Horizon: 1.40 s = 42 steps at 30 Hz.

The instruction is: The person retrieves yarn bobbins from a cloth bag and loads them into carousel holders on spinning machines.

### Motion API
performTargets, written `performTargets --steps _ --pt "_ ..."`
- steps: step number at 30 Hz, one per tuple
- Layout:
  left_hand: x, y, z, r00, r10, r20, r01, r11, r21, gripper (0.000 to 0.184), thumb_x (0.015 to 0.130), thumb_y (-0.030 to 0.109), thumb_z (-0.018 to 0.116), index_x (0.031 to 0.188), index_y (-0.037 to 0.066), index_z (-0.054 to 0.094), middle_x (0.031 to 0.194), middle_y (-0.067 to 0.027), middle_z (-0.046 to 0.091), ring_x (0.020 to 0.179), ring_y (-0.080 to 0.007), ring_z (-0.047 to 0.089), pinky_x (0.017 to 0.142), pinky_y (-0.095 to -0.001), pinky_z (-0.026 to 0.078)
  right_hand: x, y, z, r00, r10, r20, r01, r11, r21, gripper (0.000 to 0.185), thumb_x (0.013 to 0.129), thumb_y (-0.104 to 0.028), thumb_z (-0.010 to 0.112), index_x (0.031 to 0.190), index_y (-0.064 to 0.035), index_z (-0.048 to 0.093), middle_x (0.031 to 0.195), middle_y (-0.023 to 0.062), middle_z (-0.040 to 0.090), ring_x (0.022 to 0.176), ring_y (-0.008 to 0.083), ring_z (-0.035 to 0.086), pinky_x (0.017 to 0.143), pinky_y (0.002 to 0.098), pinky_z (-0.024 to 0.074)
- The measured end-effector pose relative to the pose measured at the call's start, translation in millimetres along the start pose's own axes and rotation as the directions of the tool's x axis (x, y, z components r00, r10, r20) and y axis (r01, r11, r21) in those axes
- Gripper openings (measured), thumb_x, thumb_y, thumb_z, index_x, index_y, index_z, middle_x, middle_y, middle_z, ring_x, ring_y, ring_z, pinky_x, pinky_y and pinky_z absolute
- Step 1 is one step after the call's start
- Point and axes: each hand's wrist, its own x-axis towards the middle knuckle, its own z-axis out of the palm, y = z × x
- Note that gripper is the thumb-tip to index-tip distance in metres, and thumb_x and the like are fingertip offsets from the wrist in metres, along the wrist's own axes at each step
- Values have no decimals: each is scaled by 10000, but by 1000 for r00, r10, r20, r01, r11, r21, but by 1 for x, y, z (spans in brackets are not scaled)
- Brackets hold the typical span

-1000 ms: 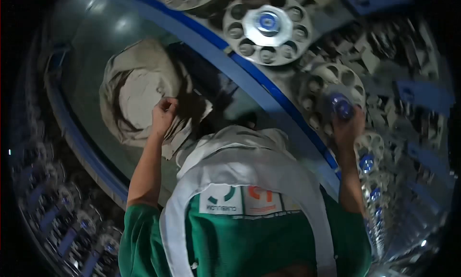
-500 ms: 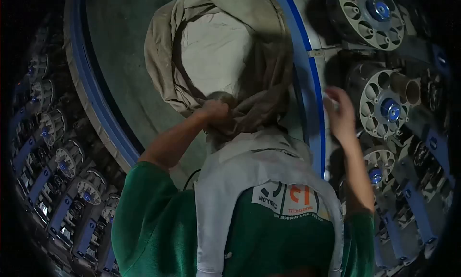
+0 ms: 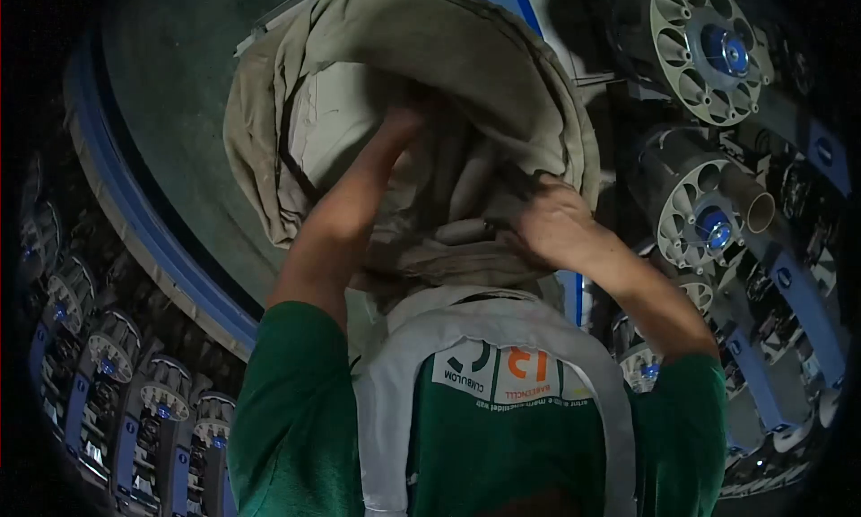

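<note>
A large greyish-beige cloth bag (image 3: 247,149) with a thick rolled rim gapes in front of my chest. My left hand (image 3: 408,113) reaches deep into it, and its fingers are lost in shadow. At the bag's right inner side is my right hand (image 3: 560,221), back of the hand up. Its fingers curl inward and their tips are hidden, so what they hold does not show. Between the hands lie grey rounded shapes (image 3: 471,181), tubes or cloth folds; I cannot tell which. A pale lining (image 3: 327,113) shows at the left inside.
Machine units with round, holed wheels (image 3: 708,51) and blue hubs line the right. A brown cardboard tube (image 3: 758,210) sticks out there. More such units (image 3: 117,347) stand at left, beyond a curved blue rail (image 3: 134,212). A green floor (image 3: 170,86) lies between.
My left hand has gone from the bag's near rim into its inside. My right hand has moved left from the open air to the bag. The bag looks wider and nearer.
</note>
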Motion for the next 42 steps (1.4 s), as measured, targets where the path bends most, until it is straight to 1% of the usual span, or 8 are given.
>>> performTargets --steps 2,6,8,13,16,21,24,42 --pt "26 20 7 890 133 -436 -237 952 -193 505 845 359 522 1234 38 482 1212 -225 518 1093 -368 504 894 -414 422 3 -3 -30 995 31 99 -41 994 98 188 776 -250 556 632 -142 610 621 76 596 692 238 596 930 308 378" --pt "44 -1 18 989 96 -113 -66 967 244 733 844 392 551 1423 103 207 1488 -127 136 1369 -310 111 1112 -404 144 13 41 7 952 192 238 -244 946 213 171 795 -190 566 923 -83 608 887 125 628 902 279 585 947 365 375" --pt "32 -17 1 841 220 -495 -108 963 246 458 792 346 576 1131 40 563 1097 -212 582 1048 -361 534 875 -426 431 15 43 6 973 221 72 -232 919 319 170 800 -176 577 932 -73 607 913 122 626 917 286 581 939 367 384" --pt "-3 -34 -88 640 -151 -753 -106 954 -282 253 851 167 517 1060 27 549 805 -202 620 730 -358 594 679 -416 459 -40 35 -18 690 681 -247 -341 606 719 191 841 -137 593 1015 -57 593 974 112 624 926 263 589 815 338 452" --pt "-23 1 -109 876 441 -196 -348 858 377 270 865 197 518 1092 59 569 955 -185 612 895 -343 597 723 -424 486 -106 43 -14 248 959 -139 -241 200 950 170 865 -84 570 1031 -48 572 903 30 613 839 95 565 733 235 435" --pt "-15 -17 -45 788 368 493 -606 326 725 387 760 300 640 1092 107 590 1214 -139 518 1110 -287 518 808 -388 508 -198 86 -23 -476 810 -343 -267 239 934 526 771 -170 693 1185 14 426 990 94 544 902 167 537 788 273 442" --pt "-19 17 -58 779 -51 625 -556 404 727 434 707 285 684 1104 136 588 1309 -125 420 1192 -302 438 833 -403 501 -218 129 -37 -374 618 -692 -737 255 626 819 634 -313 798 1256 14 378 1099 187 537 1009 290 542 896 367 430" --pt "-29 86 -164 931 291 -219 -233 938 255 246 722 210 667 813 5 569 583 -93 542 498 -216 506 502 -336 419 -340 152 -72 -180 724 -666 -590 463 662 732 651 -354 744 1253 -68 442 1164 195 530 1066 334 522 923 411 422"
